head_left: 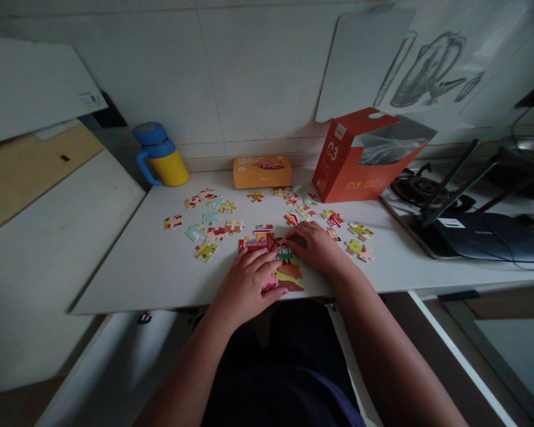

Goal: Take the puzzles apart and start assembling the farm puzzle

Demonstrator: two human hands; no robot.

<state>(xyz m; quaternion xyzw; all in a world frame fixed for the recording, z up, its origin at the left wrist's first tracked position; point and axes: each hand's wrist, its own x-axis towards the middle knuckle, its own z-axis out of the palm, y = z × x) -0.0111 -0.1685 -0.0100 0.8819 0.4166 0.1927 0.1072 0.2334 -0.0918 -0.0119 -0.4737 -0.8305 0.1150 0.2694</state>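
Note:
A partly joined jigsaw puzzle (pixel 291 274) lies near the front edge of the white table, under and between both hands. My left hand (pixel 248 283) rests flat on its left side, fingers stretched out and covering part of the picture. At the upper right of the joined part, my right hand (pixel 312 244) has its fingers bent down with the tips together at a puzzle piece (pixel 276 242). Whether it pinches that piece or only presses on it is hard to see. Just above sits a loose red and teal piece (pixel 263 228).
Loose puzzle pieces (pixel 211 217) spread to the left, with more pieces (pixel 359 249) to the right. Behind stand a blue and yellow jug (pixel 171 163), an orange box (pixel 261 175) and an open red-orange box (pixel 353 172). A black router (pixel 485 237) and a gas stove (pixel 420 188) border the right.

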